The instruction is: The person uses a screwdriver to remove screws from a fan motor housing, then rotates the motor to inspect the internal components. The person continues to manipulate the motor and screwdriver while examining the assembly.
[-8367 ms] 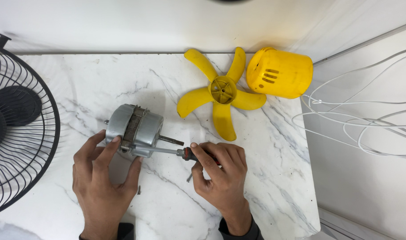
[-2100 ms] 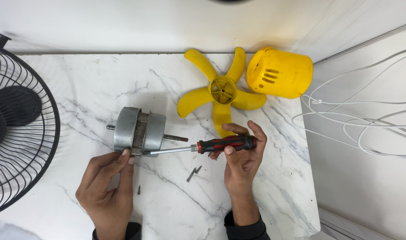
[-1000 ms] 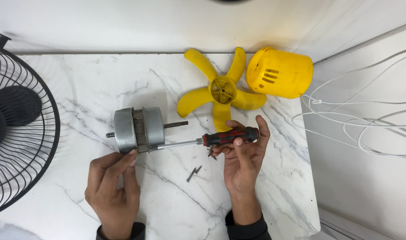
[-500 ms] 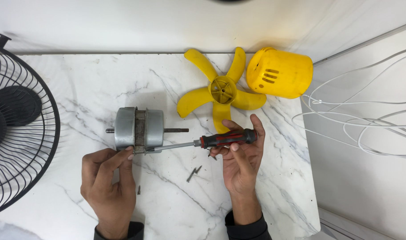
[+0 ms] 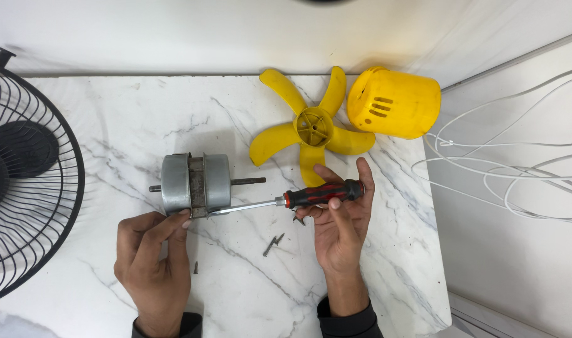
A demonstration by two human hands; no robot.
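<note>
A grey metal fan motor (image 5: 195, 183) lies on its side on the white marble table (image 5: 111, 119), its shaft pointing right. My left hand (image 5: 153, 263) steadies it from below, fingertips pressed on its lower edge. My right hand (image 5: 339, 222) grips the red and black handle of a screwdriver (image 5: 292, 198). The screwdriver's shaft runs left, with its tip at the motor's lower right rim.
A yellow fan blade (image 5: 312, 128) and a yellow motor cover (image 5: 395, 103) lie at the back right. A black wire fan guard (image 5: 23, 175) fills the left edge. Loose screws (image 5: 273, 244) lie between my hands. White cable (image 5: 511, 169) loops beyond the table's right edge.
The motor has turned so its shaft lies level. My left hand has shifted slightly left under it. The screwdriver stays at the motor's lower rim.
</note>
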